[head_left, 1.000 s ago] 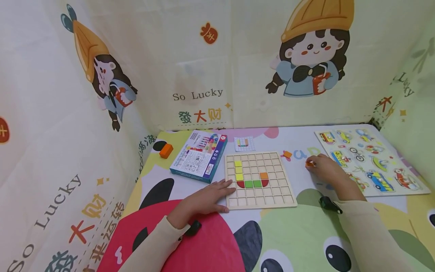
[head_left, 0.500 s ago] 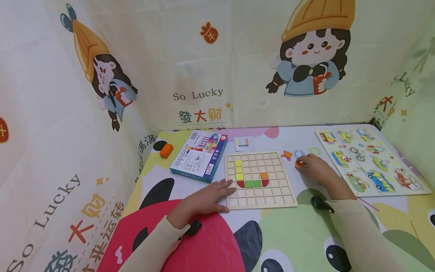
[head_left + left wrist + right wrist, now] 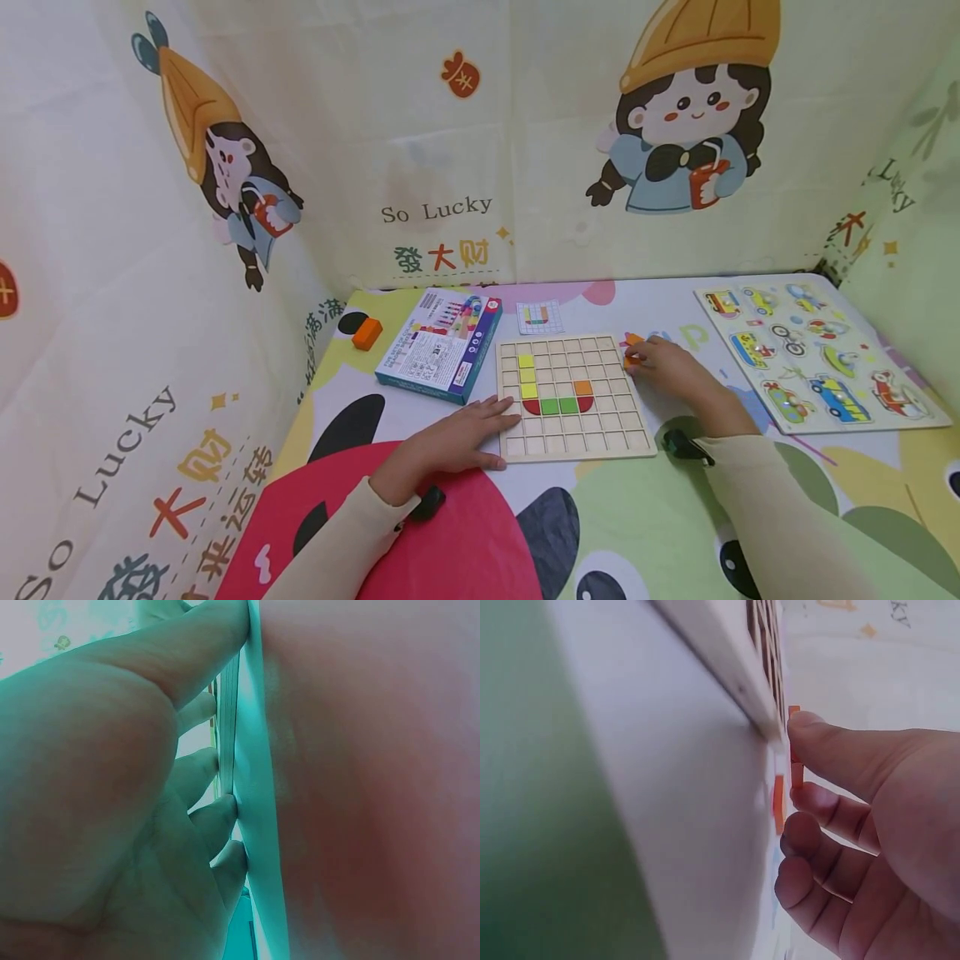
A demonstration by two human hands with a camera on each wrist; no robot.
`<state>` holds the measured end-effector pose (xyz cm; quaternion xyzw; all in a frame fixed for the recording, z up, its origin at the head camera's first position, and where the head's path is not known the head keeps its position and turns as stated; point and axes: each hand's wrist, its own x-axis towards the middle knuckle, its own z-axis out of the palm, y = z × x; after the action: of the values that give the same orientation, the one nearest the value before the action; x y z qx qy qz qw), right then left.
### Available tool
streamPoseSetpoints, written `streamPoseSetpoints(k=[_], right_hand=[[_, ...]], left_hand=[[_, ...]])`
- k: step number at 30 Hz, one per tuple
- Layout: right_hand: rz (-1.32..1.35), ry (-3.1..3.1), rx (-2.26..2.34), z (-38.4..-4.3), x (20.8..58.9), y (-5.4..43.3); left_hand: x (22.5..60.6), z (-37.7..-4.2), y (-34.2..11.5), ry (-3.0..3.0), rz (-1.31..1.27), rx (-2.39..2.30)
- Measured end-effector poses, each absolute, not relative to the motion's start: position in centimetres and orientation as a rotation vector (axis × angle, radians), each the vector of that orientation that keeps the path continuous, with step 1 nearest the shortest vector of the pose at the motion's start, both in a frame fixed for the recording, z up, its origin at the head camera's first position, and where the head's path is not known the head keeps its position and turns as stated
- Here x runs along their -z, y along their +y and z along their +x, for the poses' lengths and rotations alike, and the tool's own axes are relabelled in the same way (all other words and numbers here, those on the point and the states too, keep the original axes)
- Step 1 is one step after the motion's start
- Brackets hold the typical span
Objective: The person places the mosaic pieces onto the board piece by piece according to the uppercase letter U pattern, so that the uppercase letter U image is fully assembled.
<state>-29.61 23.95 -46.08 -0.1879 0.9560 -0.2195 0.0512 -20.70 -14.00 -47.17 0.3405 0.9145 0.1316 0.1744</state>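
Observation:
A wooden grid board (image 3: 567, 437) lies in the middle of the table. It holds a column of yellow tiles (image 3: 528, 375), two green tiles (image 3: 558, 406), a red rounded tile (image 3: 532, 407) at each end of the green, and an orange tile (image 3: 582, 387) at the right. The left hand (image 3: 457, 435) rests at the board's left edge, its fingers extended. Beside the board's upper right edge is the right hand (image 3: 671, 369); its thumb and a finger pinch an orange tile (image 3: 796, 774). Another orange tile (image 3: 779, 804) lies on the table close by.
Behind the board lies a small pattern card (image 3: 539, 317). A boxed game (image 3: 438, 346) and a stack of orange blocks (image 3: 367, 333) are at the left. A vehicle puzzle board (image 3: 821, 358) takes up the right side. Printed cloth walls surround the table.
The right hand has moved left across the table with the orange tile, from near the puzzle board to the grid board's right edge. The left hand has stayed still.

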Motion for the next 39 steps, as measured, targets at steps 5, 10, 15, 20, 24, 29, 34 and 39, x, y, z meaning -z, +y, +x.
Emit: streamPoseSetpoints(k=[5,10,15,20,24,29,34,39], right_hand=[[-0.562,2.884,0.704,-29.7,45.8,23.0],[-0.606,2.884,0.726,-29.9,45.7,22.1],[-0.610,2.869,0.747,-29.9,45.4,21.1],[-0.655,2.867,0.750,-29.9,45.3,20.1],[-0.694,2.879,0.715,-30.0,45.4,19.5],[-0.674,2.850,0.711,-29.9,45.2,18.9],[-0.660,2.820,0.729,-29.7,45.1,18.3],[-0.663,2.827,0.716,-29.8,45.4,17.8]], left_hand=[[47.2,-20.8,-14.0,2.600,0.970,-0.356],[47.1,-20.7,-13.9,2.588,0.962,-0.364],[46.8,-20.6,-13.9,2.588,0.952,-0.363],[46.8,-20.7,-13.8,2.589,0.957,-0.359],[46.8,-20.7,-13.8,2.590,0.957,-0.359],[47.0,-20.7,-13.9,2.590,0.942,-0.367],[47.1,-20.7,-13.9,2.591,0.941,-0.371],[47.0,-20.6,-14.0,2.587,0.948,-0.377]])
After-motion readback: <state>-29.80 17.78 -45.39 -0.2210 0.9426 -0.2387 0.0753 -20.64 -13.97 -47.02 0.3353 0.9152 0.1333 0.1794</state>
